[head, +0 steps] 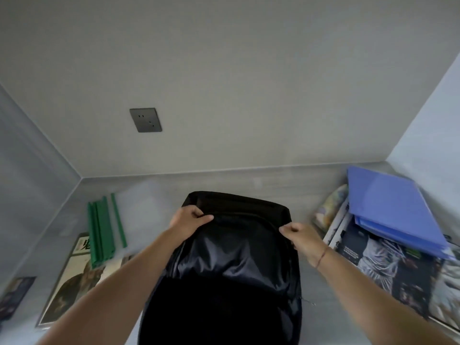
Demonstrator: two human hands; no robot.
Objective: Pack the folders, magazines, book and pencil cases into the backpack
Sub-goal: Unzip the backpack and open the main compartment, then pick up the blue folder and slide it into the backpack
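Two bare forearms are reaching in from the bottom edge toward a black backpack (231,265), which is lying in the middle of the grey desk (154,192) with its top end pointing at the wall. Starting at the far left, a dark booklet (15,295) is sitting at the desk's edge, too blurred to identify, and just right of it a magazine with a brownish cover (72,285) is lying flat. Green clear-fronted folders (102,227) are resting across that magazine's far end, spines toward the camera. Next, the left hand (189,220) is pinching the backpack's fabric near the top left of the zipper line, fingers closed on it. Across the bag, the right hand (301,236), with a thin red cord at its wrist, is clenching the fabric at the right edge. Further right, a patterned pencil case (331,207) is lying beside a stack of magazines (383,270), and a blue folder (390,207) is lying on top of that stack. On the wall above, a grey power socket (145,120) is showing.
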